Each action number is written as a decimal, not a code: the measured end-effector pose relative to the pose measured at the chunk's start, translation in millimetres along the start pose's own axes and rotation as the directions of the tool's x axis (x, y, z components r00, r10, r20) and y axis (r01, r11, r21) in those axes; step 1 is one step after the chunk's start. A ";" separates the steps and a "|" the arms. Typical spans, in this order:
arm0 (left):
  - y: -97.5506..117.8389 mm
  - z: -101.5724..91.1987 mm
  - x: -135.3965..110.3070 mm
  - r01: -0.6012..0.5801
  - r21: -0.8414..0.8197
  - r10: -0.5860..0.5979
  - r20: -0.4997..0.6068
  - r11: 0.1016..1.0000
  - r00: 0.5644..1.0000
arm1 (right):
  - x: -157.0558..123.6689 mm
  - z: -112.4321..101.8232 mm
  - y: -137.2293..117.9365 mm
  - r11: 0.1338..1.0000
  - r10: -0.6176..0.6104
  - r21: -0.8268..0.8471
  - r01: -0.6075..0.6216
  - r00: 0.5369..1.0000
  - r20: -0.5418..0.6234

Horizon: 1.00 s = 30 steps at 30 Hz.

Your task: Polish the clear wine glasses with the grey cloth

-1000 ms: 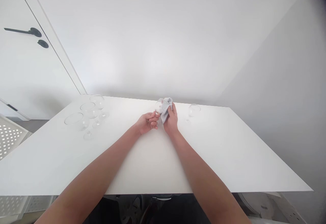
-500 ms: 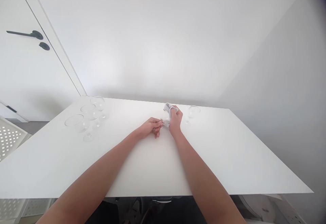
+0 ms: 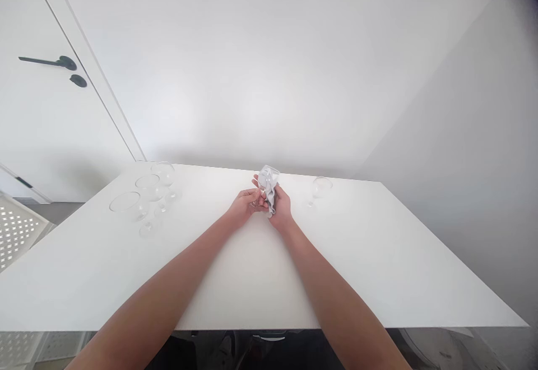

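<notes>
Over the middle of the table, a clear stemmed wine glass [image 3: 273, 170] is tilted between my hands, its bowl facing away from me. My left hand [image 3: 242, 206] is closed around its stem and foot from the left. A light grey cloth [image 3: 271, 196] lies bunched against the bowl, its end hanging down. My right hand [image 3: 281, 208] grips this cloth and presses it to the glass from the right. Part of the bowl is hidden behind cloth and fingers.
Several clear wine glasses [image 3: 125, 202] stand upright at the table's left side. Another wine glass [image 3: 321, 187] stands to the right of my hands, near the back edge. The white table [image 3: 252, 297] backs onto a wall; a door with a dark handle [image 3: 46, 61] is at left.
The glass bowl has come up into sight between my hands. My right hand has turned and lowered, with the cloth now hanging along the bowl. The left hand stays near the stem.
</notes>
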<state>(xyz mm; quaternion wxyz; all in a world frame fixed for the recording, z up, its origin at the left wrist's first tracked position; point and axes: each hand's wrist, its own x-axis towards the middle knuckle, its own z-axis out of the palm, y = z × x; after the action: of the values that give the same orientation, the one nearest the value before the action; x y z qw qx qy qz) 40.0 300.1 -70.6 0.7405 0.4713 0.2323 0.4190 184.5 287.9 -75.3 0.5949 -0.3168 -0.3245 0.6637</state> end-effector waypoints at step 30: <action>1.2 -18.9 16.4 -0.164 -0.080 0.148 -0.178 0.983 0.973 | -5.4 6.5 2.8 0.982 0.091 -0.180 -0.065 0.986 0.141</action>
<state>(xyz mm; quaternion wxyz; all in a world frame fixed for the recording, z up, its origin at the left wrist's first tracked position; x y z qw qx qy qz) 34.4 323.6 -77.2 0.7040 0.4146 0.2375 0.5255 178.1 282.0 -73.5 0.5124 -0.3299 -0.4120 0.6773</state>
